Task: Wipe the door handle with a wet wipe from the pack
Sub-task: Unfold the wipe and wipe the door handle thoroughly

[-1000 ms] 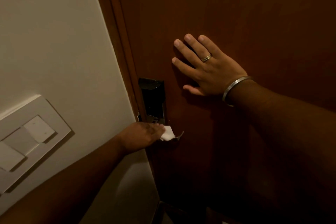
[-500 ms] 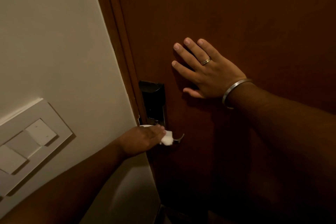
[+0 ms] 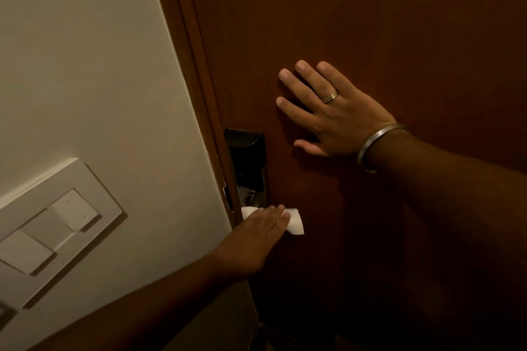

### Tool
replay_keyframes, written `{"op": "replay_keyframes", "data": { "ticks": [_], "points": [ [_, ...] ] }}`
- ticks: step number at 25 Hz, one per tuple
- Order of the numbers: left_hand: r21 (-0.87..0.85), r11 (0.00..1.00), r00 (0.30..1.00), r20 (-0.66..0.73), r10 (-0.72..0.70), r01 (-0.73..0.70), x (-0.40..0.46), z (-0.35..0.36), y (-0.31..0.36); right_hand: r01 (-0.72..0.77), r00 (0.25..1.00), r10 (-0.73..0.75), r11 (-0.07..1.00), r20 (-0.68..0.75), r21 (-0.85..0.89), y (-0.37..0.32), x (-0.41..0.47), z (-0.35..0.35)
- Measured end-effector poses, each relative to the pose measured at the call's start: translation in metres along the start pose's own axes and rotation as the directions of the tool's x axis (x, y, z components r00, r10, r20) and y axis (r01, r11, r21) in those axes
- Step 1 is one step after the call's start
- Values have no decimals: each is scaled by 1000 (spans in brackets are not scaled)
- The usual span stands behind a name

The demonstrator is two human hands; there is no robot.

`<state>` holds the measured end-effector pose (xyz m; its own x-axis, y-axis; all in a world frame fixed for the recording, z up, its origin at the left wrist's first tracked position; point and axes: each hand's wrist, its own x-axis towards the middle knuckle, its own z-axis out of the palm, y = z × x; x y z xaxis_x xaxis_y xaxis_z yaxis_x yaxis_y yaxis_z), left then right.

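My left hand [image 3: 256, 232] lies over a white wet wipe [image 3: 295, 224] and presses it onto the door handle, which is hidden under the wipe and the hand. Just above sits the black lock plate [image 3: 246, 164] on the dark brown door [image 3: 370, 23]. My right hand [image 3: 328, 111] rests flat on the door with its fingers spread, above and to the right of the lock. It wears a ring and a metal bangle. The pack of wipes is not in view.
A white wall [image 3: 85, 65] fills the left side, with a white switch panel [image 3: 51, 225] at lower left. The brown door frame [image 3: 194, 65] runs between wall and door. The lower part of the door is dark.
My left hand has slid the wipe to the right along the handle, and the handle's metal tip is now covered. My right hand has stayed flat on the door.
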<state>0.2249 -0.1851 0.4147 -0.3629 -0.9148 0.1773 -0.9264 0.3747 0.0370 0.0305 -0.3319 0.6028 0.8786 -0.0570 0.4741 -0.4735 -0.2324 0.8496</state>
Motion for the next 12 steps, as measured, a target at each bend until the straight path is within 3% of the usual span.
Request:
{"op": "replay_keyframes", "data": {
  "ticks": [3, 5, 7, 9, 12],
  "points": [
    [16, 995, 984, 144, -103, 102, 12, -30, -40, -2, 1000, 2, 1000, -3, -7, 0, 0, 0],
    [85, 996, 980, 199, -30, 14, 19, -42, -52, 0, 1000, 0, 1000, -5, -10, 1, 0, -1],
    [151, 987, 988, 152, 25, -48, 24, -37, -28, 1, 1000, -1, 1000, -5, -3, 1, 1, -1],
    [157, 987, 996, 88, -29, 15, 33, -13, 11, 0, 1000, 0, 1000, -7, -4, 1, 0, -1],
    [-15, 998, 996, 60, -63, 64, 34, -7, 19, 7, 1000, -7, 1000, -7, -7, 1, 0, -1]
  ]
}}
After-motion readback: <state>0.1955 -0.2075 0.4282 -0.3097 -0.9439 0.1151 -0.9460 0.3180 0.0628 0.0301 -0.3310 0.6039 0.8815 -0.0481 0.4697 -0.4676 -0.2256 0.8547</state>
